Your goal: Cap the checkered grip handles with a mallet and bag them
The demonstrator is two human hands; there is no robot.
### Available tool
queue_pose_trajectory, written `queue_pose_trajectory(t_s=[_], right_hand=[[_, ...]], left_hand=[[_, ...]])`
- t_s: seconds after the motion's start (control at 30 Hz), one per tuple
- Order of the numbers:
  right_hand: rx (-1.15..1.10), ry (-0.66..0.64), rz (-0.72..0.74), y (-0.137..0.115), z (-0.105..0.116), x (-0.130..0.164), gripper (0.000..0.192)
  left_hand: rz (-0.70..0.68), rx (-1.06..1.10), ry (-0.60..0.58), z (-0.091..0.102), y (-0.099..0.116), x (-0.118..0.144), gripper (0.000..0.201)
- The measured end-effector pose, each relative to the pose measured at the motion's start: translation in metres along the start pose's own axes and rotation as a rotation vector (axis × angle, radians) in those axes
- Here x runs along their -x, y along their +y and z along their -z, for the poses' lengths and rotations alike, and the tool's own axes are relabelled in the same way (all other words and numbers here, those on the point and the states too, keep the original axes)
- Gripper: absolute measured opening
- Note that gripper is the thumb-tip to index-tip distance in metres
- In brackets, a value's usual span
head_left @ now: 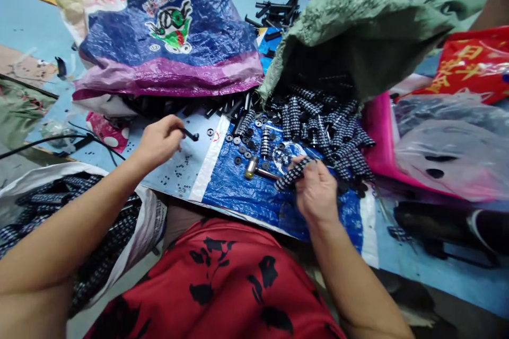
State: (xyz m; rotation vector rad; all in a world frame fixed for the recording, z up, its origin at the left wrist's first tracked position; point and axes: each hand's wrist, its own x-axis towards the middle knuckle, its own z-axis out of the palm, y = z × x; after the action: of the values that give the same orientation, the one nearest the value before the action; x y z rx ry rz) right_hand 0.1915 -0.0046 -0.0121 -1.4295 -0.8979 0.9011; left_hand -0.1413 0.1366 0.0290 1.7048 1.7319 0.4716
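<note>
My left hand [161,137] is closed in a pinch on a slim black plastic piece [191,135] with a hooked end, held above the light-blue tabletop. My right hand [316,188] grips a black tube [293,175] with a white checkered pattern, tilted over a blue plastic sheet [238,190]. Near the tube lies a small hammer [251,168], its metal head toward the left. Small black washers [247,154] are scattered beside it. A heap of similar patterned tubes [330,127] lies just beyond my right hand.
A green sack [382,16] opens over the heap. A printed blue-and-purple sack [131,37] covers black parts. Behind are more black plastic parts [278,8]. A pink bin [377,132] stands at right. At lower left, a white sack [153,217] holds patterned tubes.
</note>
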Motion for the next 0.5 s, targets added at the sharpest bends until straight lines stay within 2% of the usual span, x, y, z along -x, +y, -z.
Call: queue_pose_trajectory(t_s=[0.03,0.1,0.17,0.2,0.3,0.4,0.5], right_hand=[[-0.137,-0.013,-0.13,0.001,-0.009,0.004,0.048],[-0.352,-0.126,-0.391,0.0,-0.027,0.01,0.055],[-0.471,-0.205,-0.537,-0.003,-0.041,0.016,0.059],[-0.498,-0.227,-0.562,-0.005,-0.045,0.018,0.061],[-0.525,-0.274,-0.544,-0.009,-0.05,0.024,0.063],[-0.54,-0.222,-0.496,-0.012,-0.052,0.028,0.056],[-0.529,-0.097,-0.413,-0.013,-0.06,0.031,0.05]], left_hand=[[0.092,0.246,-0.004,-0.002,0.0,0.012,0.016],[0.234,0.653,0.01,-0.012,0.004,0.035,0.019],[0.275,0.89,0.018,-0.03,0.013,0.058,0.033],[0.271,0.962,0.003,-0.04,0.019,0.068,0.04],[0.24,1.054,-0.149,-0.067,0.038,0.089,0.049],[0.121,0.986,-0.316,-0.089,0.056,0.099,0.039],[-0.055,0.865,-0.33,-0.11,0.07,0.1,0.035]])
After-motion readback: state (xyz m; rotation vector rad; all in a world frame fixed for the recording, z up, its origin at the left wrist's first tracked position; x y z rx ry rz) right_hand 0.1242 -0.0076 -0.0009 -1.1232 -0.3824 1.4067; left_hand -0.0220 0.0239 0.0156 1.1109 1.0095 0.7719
